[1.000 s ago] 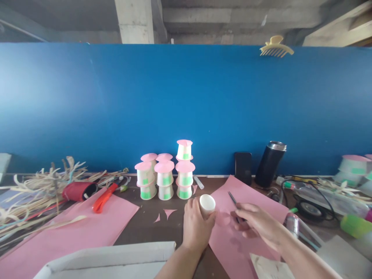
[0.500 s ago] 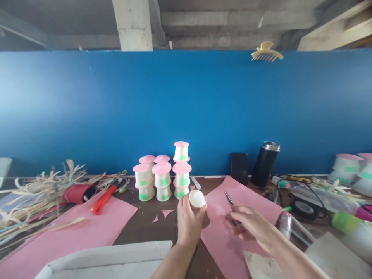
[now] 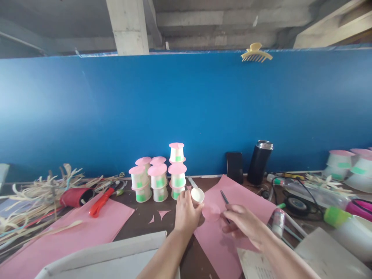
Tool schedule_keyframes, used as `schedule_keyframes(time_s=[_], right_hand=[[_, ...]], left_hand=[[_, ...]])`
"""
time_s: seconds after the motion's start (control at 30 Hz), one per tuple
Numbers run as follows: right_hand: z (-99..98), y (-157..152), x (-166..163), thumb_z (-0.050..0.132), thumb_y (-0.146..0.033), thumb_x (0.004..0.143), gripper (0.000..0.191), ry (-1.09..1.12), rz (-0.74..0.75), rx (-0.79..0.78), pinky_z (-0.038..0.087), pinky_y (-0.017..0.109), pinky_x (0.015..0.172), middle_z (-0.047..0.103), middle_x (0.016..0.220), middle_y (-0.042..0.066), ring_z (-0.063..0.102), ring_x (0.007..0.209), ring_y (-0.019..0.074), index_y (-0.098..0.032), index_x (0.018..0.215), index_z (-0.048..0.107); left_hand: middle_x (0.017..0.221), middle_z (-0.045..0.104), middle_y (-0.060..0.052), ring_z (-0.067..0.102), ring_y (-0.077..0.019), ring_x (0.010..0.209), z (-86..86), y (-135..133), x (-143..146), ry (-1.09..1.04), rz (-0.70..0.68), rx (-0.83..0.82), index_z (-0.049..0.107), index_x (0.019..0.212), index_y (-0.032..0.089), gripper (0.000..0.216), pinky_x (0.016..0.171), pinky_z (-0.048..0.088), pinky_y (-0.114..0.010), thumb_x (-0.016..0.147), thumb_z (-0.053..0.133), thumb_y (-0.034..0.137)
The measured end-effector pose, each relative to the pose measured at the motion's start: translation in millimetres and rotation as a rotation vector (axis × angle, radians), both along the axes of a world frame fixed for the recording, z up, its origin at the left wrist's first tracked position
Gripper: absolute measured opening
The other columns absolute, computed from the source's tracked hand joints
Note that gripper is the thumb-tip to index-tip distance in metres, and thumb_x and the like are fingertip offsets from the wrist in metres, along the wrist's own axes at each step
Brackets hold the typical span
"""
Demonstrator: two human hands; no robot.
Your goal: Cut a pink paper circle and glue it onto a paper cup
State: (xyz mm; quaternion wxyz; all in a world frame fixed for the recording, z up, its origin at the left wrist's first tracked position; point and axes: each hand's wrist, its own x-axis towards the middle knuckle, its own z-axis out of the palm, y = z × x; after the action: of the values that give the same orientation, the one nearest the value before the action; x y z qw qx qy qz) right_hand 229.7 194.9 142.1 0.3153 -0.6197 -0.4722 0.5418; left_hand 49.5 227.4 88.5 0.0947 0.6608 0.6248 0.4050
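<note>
A small white paper cup (image 3: 197, 196) is in my left hand (image 3: 186, 213), fingers closed around it and its round opening tilted towards me. My right hand (image 3: 240, 221) grips a pair of scissors (image 3: 224, 197), dark and slim, with the closed blades pointing away and up; the handles are mostly hidden by the fingers. Between the hands a round pink paper disc (image 3: 211, 212) lies on a large pink paper sheet (image 3: 216, 248). Beyond my left hand stand stacked cups (image 3: 178, 180) with pink paper discs and green patches.
At left are pink sheets (image 3: 95, 228), an orange-red cutter (image 3: 101, 202), a red roll (image 3: 76, 197) and pale strips (image 3: 37, 197). A white box (image 3: 110, 252) sits in front. A phone (image 3: 234, 166), black flask (image 3: 260, 162), tape roll (image 3: 298, 205) and more capped cups (image 3: 338, 164) stand right.
The view has shifted slightly, moving everything a little leftward. Both hands keep their hold on the cup and the scissors; the scissors stay above the pink sheet.
</note>
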Motion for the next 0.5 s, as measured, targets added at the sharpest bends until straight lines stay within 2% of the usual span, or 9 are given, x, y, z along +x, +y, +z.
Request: schedule_keyframes(time_s=[0.1, 0.27, 0.4, 0.5], right_hand=[[0.1, 0, -1, 0.049, -0.017, 0.084, 0.003, 0.000, -0.011, 0.003, 0.041, 0.016, 0.040, 0.062, 0.075, 0.004, 0.070, 0.063, 0.0178, -0.015, 0.085, 0.051], [-3.4, 1, 0, 0.051, -0.019, 0.084, 0.009, 0.009, -0.015, -0.004, 0.042, 0.016, 0.042, 0.065, 0.078, 0.006, 0.069, 0.064, 0.0175, -0.013, 0.090, 0.053], [-9.4, 3, 2, 0.052, -0.024, 0.085, 0.037, -0.007, -0.046, -0.007, 0.047, 0.020, 0.044, 0.066, 0.086, 0.008, 0.069, 0.065, 0.0184, -0.012, 0.120, 0.043], [-16.1, 6, 3, 0.051, -0.023, 0.085, 0.046, -0.033, -0.055, 0.020, 0.048, 0.022, 0.044, 0.066, 0.092, 0.010, 0.069, 0.061, 0.0182, -0.012, 0.128, 0.038]], left_hand=[[0.109, 0.055, -0.011, 0.050, -0.0267, 0.106, 2.5, 0, 0, -0.029, -0.001, -0.015, 0.052, 0.116, 0.016, 0.044, 0.093, 0.039, -0.038, 0.076, 0.059, 0.033], [0.101, 0.058, -0.010, 0.054, -0.0257, 0.098, 6.3, 0, -1, -0.172, 0.022, -0.170, 0.057, 0.099, 0.015, 0.033, 0.085, 0.042, -0.035, 0.072, 0.062, 0.034], [0.107, 0.059, -0.010, 0.054, -0.0245, 0.101, 6.4, 1, -3, -0.302, 0.015, -0.187, 0.056, 0.109, 0.017, 0.044, 0.087, 0.041, -0.033, 0.070, 0.063, 0.036], [0.109, 0.060, -0.009, 0.055, -0.0244, 0.102, 5.4, 2, -4, -0.371, -0.010, -0.178, 0.057, 0.111, 0.017, 0.047, 0.086, 0.041, -0.032, 0.070, 0.064, 0.038]])
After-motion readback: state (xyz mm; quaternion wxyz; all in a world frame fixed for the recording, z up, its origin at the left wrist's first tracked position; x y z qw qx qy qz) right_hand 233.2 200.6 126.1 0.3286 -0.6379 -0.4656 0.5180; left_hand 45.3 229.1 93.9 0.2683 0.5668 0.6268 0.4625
